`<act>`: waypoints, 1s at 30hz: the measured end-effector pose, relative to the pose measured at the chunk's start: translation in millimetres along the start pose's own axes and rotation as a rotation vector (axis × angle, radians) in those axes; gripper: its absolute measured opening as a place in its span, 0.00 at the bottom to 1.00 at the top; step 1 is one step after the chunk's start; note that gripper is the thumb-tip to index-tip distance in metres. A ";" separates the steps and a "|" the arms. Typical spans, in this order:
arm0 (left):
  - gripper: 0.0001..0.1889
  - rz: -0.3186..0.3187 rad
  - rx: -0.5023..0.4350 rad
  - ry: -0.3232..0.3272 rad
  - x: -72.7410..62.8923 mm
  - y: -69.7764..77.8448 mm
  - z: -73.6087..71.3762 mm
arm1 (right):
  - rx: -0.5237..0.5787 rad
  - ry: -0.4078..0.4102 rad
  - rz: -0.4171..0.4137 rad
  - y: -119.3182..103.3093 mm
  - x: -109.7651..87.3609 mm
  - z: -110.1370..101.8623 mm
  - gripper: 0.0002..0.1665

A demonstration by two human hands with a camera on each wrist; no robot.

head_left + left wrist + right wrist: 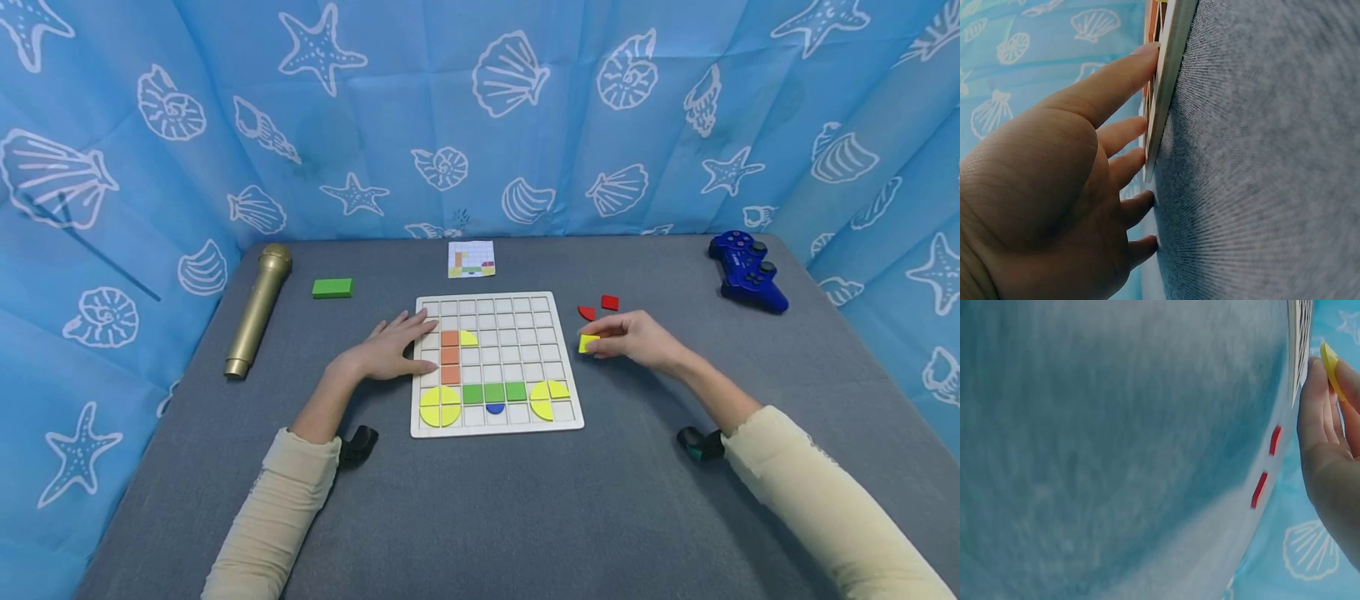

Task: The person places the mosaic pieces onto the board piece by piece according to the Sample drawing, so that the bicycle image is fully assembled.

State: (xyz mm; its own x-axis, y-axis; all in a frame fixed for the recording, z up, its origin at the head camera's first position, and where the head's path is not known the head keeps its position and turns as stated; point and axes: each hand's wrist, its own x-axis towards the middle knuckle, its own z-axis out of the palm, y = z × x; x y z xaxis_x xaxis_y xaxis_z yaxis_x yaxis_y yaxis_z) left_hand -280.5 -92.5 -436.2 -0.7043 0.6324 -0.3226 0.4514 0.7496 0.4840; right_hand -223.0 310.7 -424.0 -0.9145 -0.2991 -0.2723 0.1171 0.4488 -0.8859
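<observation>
A white gridded board (pixel 517 340) lies on the grey table. My left hand (pixel 386 350) rests at its left edge with fingers spread, and in the left wrist view the thumb (pixel 1110 87) touches the rim. Just off the board's right side, my right hand (pixel 637 340) pinches a small yellow piece (pixel 587 343) between thumb and fingers. On the board are orange squares (pixel 450 356), a lone yellow quarter-circle (pixel 468 338), a yellow circle (pixel 440 407) of quarters, green squares (pixel 494 392), a blue half-circle (pixel 495 408) and three yellow quarters (pixel 542 408) at lower right.
Beyond my right hand lie a red quarter-circle piece (pixel 587 313) and a red square (pixel 611 302). A pattern card (pixel 471 259) lies behind the board. A green block (pixel 332 288) and gold microphone (pixel 258 312) are left; a blue game controller (pixel 746 271) is far right.
</observation>
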 end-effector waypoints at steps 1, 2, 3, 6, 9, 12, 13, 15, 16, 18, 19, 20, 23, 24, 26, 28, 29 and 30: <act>0.41 0.001 -0.001 0.000 0.1 -0.1 0.1 | 0.008 -0.008 -0.002 -0.6 -0.5 2.8 0.21; 0.41 0.001 -0.002 -0.001 0.2 -0.3 0.3 | 0.010 -0.012 -0.004 -1.2 -0.9 5.7 0.21; 0.41 0.001 -0.004 -0.001 0.2 -0.4 0.4 | 0.009 -0.015 -0.005 -1.8 -1.4 8.6 0.21; 0.41 -0.002 -0.007 -0.003 0.5 -0.6 0.6 | -0.002 -0.016 -0.004 -3.8 -3.1 17.2 0.20; 0.41 -0.009 -0.007 -0.002 1.0 -0.4 0.6 | -0.007 -0.034 0.002 -5.9 -6.4 24.9 0.19; 0.41 -0.015 -0.002 0.001 1.9 -0.4 0.5 | -0.001 -0.072 0.011 -7.7 -11.1 31.3 0.19; 0.42 -0.016 -0.002 0.002 1.9 -0.3 0.2 | 0.001 -0.088 0.014 -8.0 -12.5 32.8 0.19; 0.42 -0.019 -0.001 0.003 1.7 -0.1 -0.2 | 0.004 -0.113 0.021 -8.6 -15.1 35.7 0.19; 0.42 -0.018 -0.001 0.004 1.5 -0.1 -0.2 | 0.010 -0.125 0.026 -8.6 -16.1 37.0 0.20; 0.42 -0.018 -0.005 0.003 0.6 0.2 -0.6 | 0.020 -0.143 0.037 -8.6 -17.7 39.7 0.20; 0.42 -0.017 -0.008 0.002 0.4 0.3 -0.7 | 0.021 -0.148 0.040 -8.9 -18.8 41.3 0.20; 0.42 -0.016 -0.011 0.000 0.1 0.5 -0.8 | 0.022 -0.153 0.044 -9.3 -20.0 43.1 0.20; 0.41 -0.010 -0.012 -0.003 0.4 0.1 -0.8 | -0.004 -0.164 0.038 -10.3 -23.8 48.0 0.20; 0.41 -0.008 -0.011 -0.003 0.6 0.0 -0.9 | -0.022 -0.165 0.035 -10.5 -25.1 49.6 0.20; 0.41 -0.006 -0.005 -0.002 1.0 -0.4 -0.8 | -0.055 -0.169 0.024 -10.6 -27.6 52.4 0.19; 0.41 -0.005 0.000 0.001 1.4 -0.7 -0.7 | -0.082 -0.169 0.016 -11.0 -29.7 55.0 0.18; 0.41 -0.007 -0.001 0.001 1.2 -0.6 -0.9 | -0.091 -0.168 0.010 -11.0 -30.7 56.1 0.18; 0.41 -0.006 -0.002 0.002 1.5 -0.6 -0.9 | -0.096 -0.168 0.004 -11.4 -31.6 57.2 0.17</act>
State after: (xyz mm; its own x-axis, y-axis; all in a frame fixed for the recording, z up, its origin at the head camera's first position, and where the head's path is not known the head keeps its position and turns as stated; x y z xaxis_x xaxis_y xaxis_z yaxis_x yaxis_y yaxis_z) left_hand -282.3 -92.2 -436.2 -0.7080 0.6277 -0.3236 0.4461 0.7528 0.4841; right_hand -173.3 266.9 -426.8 -0.8359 -0.4298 -0.3415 0.0758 0.5258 -0.8473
